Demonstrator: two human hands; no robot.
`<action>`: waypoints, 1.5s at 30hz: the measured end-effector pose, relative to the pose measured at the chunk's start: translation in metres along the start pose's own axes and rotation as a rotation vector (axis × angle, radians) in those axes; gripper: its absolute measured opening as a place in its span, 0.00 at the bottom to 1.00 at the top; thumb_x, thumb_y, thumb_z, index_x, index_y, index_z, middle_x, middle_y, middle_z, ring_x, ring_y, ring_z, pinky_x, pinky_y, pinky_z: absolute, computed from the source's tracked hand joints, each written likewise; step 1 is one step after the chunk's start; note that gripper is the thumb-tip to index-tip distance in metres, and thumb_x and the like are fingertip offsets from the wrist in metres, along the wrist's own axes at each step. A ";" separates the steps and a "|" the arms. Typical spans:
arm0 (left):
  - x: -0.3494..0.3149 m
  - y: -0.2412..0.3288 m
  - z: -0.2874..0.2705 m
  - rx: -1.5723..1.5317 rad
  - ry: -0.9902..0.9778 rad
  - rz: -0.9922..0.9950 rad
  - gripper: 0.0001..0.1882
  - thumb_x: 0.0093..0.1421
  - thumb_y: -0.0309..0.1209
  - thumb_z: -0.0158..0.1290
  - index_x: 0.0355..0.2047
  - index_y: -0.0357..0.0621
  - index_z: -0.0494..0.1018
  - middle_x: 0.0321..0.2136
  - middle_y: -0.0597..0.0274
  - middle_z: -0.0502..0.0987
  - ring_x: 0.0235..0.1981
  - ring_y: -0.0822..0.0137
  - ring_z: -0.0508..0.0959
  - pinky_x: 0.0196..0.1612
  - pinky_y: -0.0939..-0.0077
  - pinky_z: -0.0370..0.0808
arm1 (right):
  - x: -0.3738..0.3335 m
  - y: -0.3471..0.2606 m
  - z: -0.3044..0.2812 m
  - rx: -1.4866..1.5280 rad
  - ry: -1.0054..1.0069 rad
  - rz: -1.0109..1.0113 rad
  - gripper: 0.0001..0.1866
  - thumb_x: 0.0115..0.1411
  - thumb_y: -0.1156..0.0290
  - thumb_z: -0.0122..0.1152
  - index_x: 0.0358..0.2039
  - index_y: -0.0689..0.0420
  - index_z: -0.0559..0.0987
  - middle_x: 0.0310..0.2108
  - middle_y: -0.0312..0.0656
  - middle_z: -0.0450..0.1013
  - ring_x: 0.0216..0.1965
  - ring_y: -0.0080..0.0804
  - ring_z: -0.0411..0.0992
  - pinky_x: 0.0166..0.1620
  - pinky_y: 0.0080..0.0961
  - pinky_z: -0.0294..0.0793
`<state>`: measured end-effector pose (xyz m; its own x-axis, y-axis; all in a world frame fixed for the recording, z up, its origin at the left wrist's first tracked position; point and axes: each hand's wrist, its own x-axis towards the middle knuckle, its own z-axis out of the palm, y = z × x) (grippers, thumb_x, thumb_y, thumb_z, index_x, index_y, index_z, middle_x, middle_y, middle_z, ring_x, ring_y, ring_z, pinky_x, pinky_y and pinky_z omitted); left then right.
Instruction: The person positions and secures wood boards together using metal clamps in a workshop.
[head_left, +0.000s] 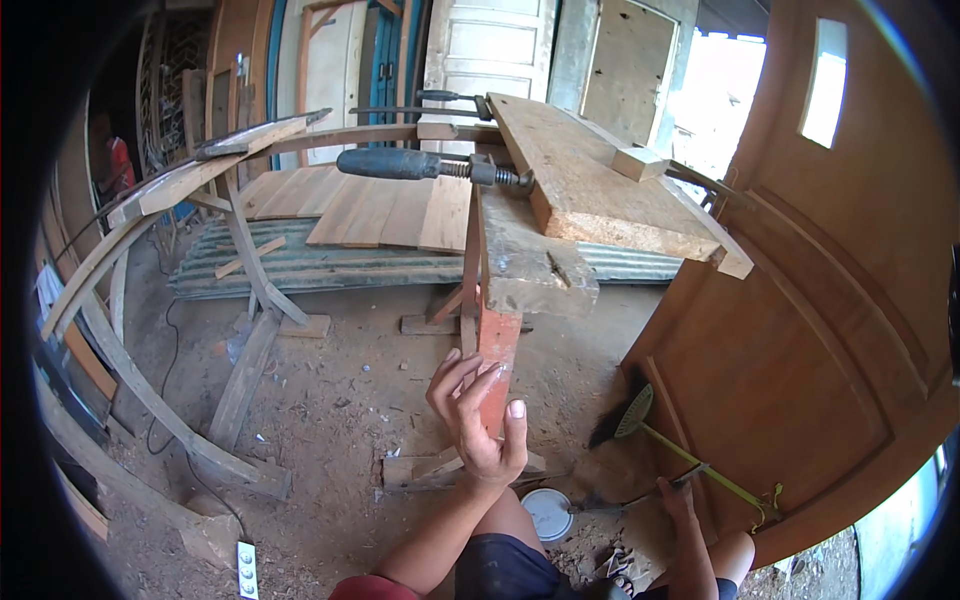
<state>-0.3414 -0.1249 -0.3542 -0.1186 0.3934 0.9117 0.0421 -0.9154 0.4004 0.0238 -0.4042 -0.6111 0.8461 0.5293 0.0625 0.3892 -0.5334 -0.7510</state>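
Note:
My left hand (478, 425) is raised in front of the red post of a wooden trestle (499, 340), fingers loosely curled and apart, with nothing in them. Low on the right, my right hand (677, 497) is closed around a thin, dark, stick-like tool (632, 499); its exact kind is too small to make out. Above my left hand, a thick wooden plank (600, 185) lies on the trestle top (535, 275). A bar clamp (390, 163) with a dark handle grips the plank's left edge, and another clamp (450, 97) sits farther back. A small wood block (639, 164) rests on the plank.
A brown panelled door (790, 360) leans at right, with a green-handled broom (690, 455) against it. A white round lid (547, 514) lies near my knees. Curved wooden frames (170, 400) stand left, a power strip (247, 570) below. Boards (390, 205) lie on corrugated sheets (380, 268) behind.

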 end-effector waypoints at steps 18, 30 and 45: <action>0.037 0.023 -0.004 0.120 -0.063 0.023 0.24 0.65 0.34 0.53 0.59 0.37 0.69 0.60 0.42 0.65 0.66 0.43 0.62 0.69 0.47 0.58 | 0.067 0.027 0.045 0.403 0.088 -0.082 0.15 0.59 0.64 0.70 0.32 0.65 0.78 0.26 0.44 0.79 0.28 0.34 0.81 0.34 0.34 0.78; 0.069 0.032 0.008 0.131 0.031 0.184 0.36 0.68 0.37 0.52 0.71 0.37 0.54 0.71 0.38 0.51 0.73 0.39 0.51 0.74 0.42 0.49 | 0.091 0.008 0.071 0.368 0.122 -0.031 0.17 0.60 0.65 0.68 0.37 0.67 0.73 0.23 0.42 0.77 0.23 0.31 0.78 0.29 0.33 0.77; 0.090 0.024 0.023 0.324 0.003 0.338 0.31 0.63 0.33 0.56 0.64 0.41 0.58 0.66 0.36 0.60 0.71 0.36 0.56 0.71 0.41 0.52 | 0.121 0.038 0.115 0.617 0.185 -0.067 0.21 0.63 0.63 0.67 0.45 0.66 0.72 0.22 0.39 0.74 0.17 0.27 0.73 0.22 0.28 0.72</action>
<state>-0.3286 -0.1093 -0.2608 -0.0480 0.0773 0.9959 0.3860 -0.9181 0.0898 0.0992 -0.2843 -0.7079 0.8974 0.3967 0.1932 0.2093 0.0029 -0.9778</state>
